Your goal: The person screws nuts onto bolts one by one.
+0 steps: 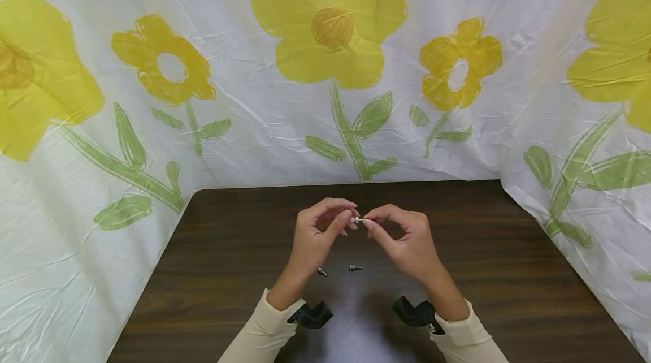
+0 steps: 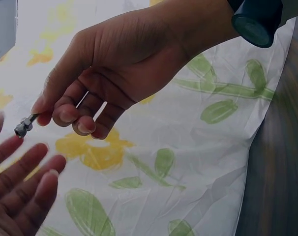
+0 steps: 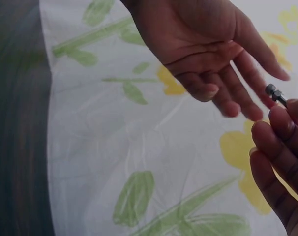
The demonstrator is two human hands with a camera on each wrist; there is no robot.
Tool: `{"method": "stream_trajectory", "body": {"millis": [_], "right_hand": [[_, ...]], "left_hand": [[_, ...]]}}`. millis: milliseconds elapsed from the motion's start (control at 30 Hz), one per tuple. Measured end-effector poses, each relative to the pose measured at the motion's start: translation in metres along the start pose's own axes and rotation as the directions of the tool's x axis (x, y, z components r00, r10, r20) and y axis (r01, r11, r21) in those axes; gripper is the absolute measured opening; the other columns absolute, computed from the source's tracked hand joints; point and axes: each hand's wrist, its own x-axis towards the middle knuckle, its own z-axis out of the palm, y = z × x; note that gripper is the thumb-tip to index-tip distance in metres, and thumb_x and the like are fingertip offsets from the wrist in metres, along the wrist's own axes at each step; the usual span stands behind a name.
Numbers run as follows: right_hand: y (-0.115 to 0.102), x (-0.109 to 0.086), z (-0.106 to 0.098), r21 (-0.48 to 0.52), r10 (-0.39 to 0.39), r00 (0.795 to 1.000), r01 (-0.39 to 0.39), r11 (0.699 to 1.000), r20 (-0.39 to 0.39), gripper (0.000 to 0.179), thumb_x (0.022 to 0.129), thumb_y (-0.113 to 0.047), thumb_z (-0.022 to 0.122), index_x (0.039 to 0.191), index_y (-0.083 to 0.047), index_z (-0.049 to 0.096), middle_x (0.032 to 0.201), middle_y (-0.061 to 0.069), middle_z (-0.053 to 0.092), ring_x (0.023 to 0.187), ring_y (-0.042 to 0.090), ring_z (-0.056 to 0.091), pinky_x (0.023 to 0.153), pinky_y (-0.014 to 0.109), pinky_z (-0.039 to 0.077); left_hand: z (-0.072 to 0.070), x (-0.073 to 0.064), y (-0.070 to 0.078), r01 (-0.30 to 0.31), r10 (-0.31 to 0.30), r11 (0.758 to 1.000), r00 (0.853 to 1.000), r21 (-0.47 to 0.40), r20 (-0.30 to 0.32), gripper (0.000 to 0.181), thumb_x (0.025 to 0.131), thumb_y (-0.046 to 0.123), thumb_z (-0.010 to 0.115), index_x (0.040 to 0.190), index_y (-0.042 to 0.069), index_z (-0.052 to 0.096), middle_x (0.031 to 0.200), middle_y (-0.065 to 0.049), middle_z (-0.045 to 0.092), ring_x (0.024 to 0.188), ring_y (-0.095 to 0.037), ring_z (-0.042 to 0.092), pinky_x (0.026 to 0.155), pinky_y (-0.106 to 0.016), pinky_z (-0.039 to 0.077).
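My right hand (image 1: 409, 237) pinches the shank end of a small metal bolt (image 1: 355, 220) between thumb and forefinger, above the table. In the left wrist view the bolt (image 2: 24, 127) shows a round knurled head with a hex nut on the shank near it. The head points toward my left hand (image 1: 313, 234), whose thumb and fingers spread loosely around it. In the right wrist view the left hand (image 3: 203, 54) has its palm in sight, its forefinger just behind the bolt head (image 3: 271, 89).
Two more small bolts lie on the dark wood table (image 1: 229, 272): one bolt (image 1: 355, 267) below the hands, another bolt (image 1: 322, 272) beside the left wrist. A white flower-printed cloth (image 1: 244, 148) hangs around the table's back and sides. Each wrist wears a black strapped device (image 1: 414, 312).
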Motion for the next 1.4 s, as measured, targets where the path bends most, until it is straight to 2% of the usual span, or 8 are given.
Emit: {"method": "stream_trajectory", "body": {"millis": [133,300,433,667,967,1167,1267,1400], "right_hand": [[0.0010,-0.0001,-0.0009,0.008,0.000,1.000,0.000,1.000,-0.004,0.032,0.077,0.019,0.075,0.095,-0.007,0.072,0.073,0.000,0.069,0.065,0.012,0.066,0.063,0.020,0.054],[0.0020,-0.0002,-0.0014,0.011,-0.003,1.000,0.003,1.000,-0.004,0.031,0.077,0.018,0.075,0.095,-0.006,0.072,0.073,0.000,0.069,0.065,0.012,0.066,0.063,0.020,0.054],[0.0020,-0.0006,-0.0014,0.012,-0.007,1.000,0.007,1.000,-0.002,0.033,0.076,0.020,0.075,0.096,-0.006,0.073,0.073,0.001,0.069,0.065,0.011,0.066,0.063,0.020,0.054],[0.0026,-0.0014,-0.0015,0.016,-0.009,1.000,0.009,1.000,-0.002,0.033,0.075,0.021,0.075,0.095,-0.006,0.073,0.072,0.001,0.069,0.064,0.011,0.065,0.063,0.020,0.054],[0.0018,-0.0006,-0.0009,0.018,-0.022,1.000,0.022,1.000,0.001,0.029,0.078,0.016,0.076,0.096,-0.006,0.073,0.072,0.000,0.069,0.064,0.011,0.065,0.063,0.020,0.054],[0.0005,-0.0006,0.0002,0.025,-0.026,1.000,0.025,0.999,0.009,0.032,0.076,0.020,0.076,0.096,-0.006,0.073,0.073,0.002,0.069,0.064,0.012,0.066,0.062,0.021,0.054],[0.0007,-0.0011,0.0007,0.026,-0.028,1.000,0.027,0.999,0.010,0.032,0.076,0.019,0.076,0.096,-0.006,0.073,0.074,0.002,0.070,0.064,0.012,0.066,0.062,0.021,0.055],[0.0012,-0.0014,0.0011,0.020,-0.024,1.000,0.024,1.000,0.010,0.027,0.078,0.016,0.077,0.095,-0.004,0.073,0.073,0.002,0.069,0.064,0.012,0.065,0.062,0.020,0.055]], "left_hand": [[-0.0020,0.0016,0.0010,-0.063,0.063,0.998,0.998,0.009,0.019,0.034,0.080,-0.013,0.080,0.109,0.002,0.071,0.098,-0.013,0.072,0.082,-0.022,0.071,0.065,-0.036,0.061],[-0.0008,0.0026,0.0001,-0.113,0.113,0.994,0.993,-0.003,0.035,0.032,0.075,-0.019,0.080,0.101,-0.003,0.072,0.095,-0.015,0.070,0.085,-0.020,0.069,0.066,-0.036,0.061],[-0.0004,0.0026,0.0001,-0.114,0.115,0.993,0.993,-0.015,0.030,0.026,0.077,-0.017,0.079,0.097,-0.002,0.074,0.093,-0.013,0.070,0.085,-0.019,0.068,0.067,-0.033,0.061],[-0.0004,0.0011,-0.0005,-0.105,0.105,0.994,0.994,0.002,0.034,0.020,0.083,-0.007,0.080,0.099,0.004,0.075,0.093,-0.009,0.071,0.082,-0.019,0.067,0.066,-0.034,0.061],[0.0020,0.0000,0.0018,-0.052,0.051,0.998,0.998,0.039,0.033,0.014,0.089,-0.004,0.076,0.098,0.007,0.073,0.088,-0.006,0.072,0.071,-0.020,0.068,0.063,-0.033,0.059],[0.0021,-0.0013,-0.0001,-0.039,0.037,0.998,0.998,0.040,0.045,0.003,0.093,0.003,0.073,0.095,0.001,0.071,0.083,-0.010,0.071,0.068,-0.024,0.068,0.058,-0.036,0.058],[0.0025,-0.0013,-0.0017,-0.046,0.044,0.998,0.998,0.035,0.053,0.005,0.096,0.005,0.069,0.093,0.002,0.071,0.079,-0.010,0.070,0.066,-0.024,0.066,0.056,-0.036,0.057],[0.0034,-0.0014,-0.0010,-0.041,0.039,0.999,0.998,0.033,0.050,0.016,0.099,-0.001,0.061,0.087,0.004,0.070,0.075,-0.011,0.069,0.063,-0.020,0.063,0.053,-0.035,0.056]]}}
